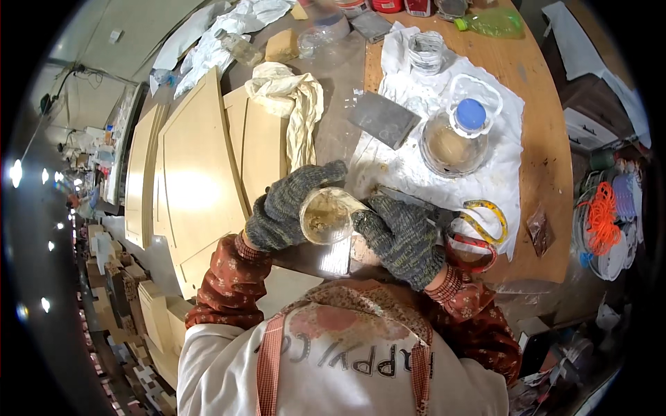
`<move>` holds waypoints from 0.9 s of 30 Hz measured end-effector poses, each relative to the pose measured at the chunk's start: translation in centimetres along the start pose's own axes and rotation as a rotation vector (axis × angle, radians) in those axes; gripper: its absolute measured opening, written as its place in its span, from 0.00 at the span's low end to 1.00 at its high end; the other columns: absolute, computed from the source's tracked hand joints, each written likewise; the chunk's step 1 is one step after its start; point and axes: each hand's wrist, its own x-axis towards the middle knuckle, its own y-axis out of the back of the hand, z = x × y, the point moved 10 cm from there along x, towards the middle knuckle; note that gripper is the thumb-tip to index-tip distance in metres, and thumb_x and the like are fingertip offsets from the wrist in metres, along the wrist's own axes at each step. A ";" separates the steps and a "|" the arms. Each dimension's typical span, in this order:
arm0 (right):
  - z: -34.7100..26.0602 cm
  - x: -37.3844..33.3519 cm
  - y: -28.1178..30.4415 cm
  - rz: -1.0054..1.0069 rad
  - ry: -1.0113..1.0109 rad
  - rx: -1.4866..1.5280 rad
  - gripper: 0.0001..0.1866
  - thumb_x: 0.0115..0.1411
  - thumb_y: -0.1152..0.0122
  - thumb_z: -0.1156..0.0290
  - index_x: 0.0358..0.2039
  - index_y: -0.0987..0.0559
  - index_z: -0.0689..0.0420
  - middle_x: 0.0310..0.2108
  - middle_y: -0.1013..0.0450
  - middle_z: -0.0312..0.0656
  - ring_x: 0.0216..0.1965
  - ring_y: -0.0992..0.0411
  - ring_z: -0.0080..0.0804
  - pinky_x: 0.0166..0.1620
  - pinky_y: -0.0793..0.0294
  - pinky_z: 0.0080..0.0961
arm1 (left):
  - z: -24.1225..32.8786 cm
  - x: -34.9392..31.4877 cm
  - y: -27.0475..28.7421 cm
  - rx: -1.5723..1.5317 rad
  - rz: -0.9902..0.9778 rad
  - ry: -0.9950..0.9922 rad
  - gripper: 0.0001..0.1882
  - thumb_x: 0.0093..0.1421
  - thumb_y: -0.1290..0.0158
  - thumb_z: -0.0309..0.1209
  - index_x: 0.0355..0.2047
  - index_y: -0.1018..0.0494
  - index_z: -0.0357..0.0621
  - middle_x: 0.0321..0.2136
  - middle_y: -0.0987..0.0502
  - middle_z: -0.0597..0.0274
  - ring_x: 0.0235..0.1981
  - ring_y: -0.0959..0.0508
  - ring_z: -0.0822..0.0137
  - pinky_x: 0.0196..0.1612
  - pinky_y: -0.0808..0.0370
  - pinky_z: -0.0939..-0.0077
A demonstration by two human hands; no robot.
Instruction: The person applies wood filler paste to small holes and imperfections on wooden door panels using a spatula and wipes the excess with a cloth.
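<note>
My left hand (pixel 295 204), in a dark grey knitted glove, grips a round translucent cup (pixel 326 216) with tan residue inside. A pale strip (pixel 349 201) runs from the cup's rim to my right hand (pixel 402 239); whether it belongs to the cup I cannot tell. The gloved fingers of my right hand are closed at the strip's end. Partly hidden behind that hand lie what look like large scissors (pixel 494 220) with yellow and red handles. Beyond them, a clear jug (pixel 451 147) with a blue cap and some tan liquid stands on a stained white cloth (pixel 503 177).
Cream panels (pixel 198 152) lean at the left, with a cream cloth (pixel 302 104) over one. A grey sanding sheet (pixel 385 119), a cut clear bottle (pixel 425 52) and a green bottle (pixel 492 23) lie farther back. Orange cord (pixel 603 218) hangs beyond the table's right edge.
</note>
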 end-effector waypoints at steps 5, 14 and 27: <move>-0.2 -0.1 -0.3 -0.093 0.079 0.022 0.14 0.57 0.46 0.60 0.37 0.25 0.56 0.22 0.30 0.45 0.24 0.30 0.43 0.28 0.33 0.35 | 1.3 -0.7 -0.3 -0.082 -0.073 -0.105 0.40 0.42 0.33 0.33 0.54 0.39 0.35 0.49 0.31 0.51 0.49 0.28 0.59 0.51 0.32 0.70; -0.7 0.2 -1.7 -0.260 0.168 -0.082 0.17 0.50 0.36 0.61 0.37 0.23 0.58 0.30 0.26 0.47 0.31 0.27 0.45 0.35 0.29 0.35 | -0.5 -2.0 -3.2 -0.239 -0.331 0.063 0.39 0.41 0.33 0.40 0.50 0.34 0.35 0.44 0.28 0.48 0.44 0.25 0.57 0.48 0.29 0.68; -0.9 -0.7 -1.4 -0.474 0.329 -0.443 0.12 0.55 0.46 0.66 0.38 0.25 0.57 0.38 0.28 0.45 0.28 0.30 0.42 0.32 0.32 0.38 | -0.3 -0.3 -1.2 0.004 -0.226 -0.068 0.33 0.42 0.35 0.38 0.48 0.33 0.38 0.41 0.27 0.51 0.41 0.25 0.54 0.43 0.27 0.67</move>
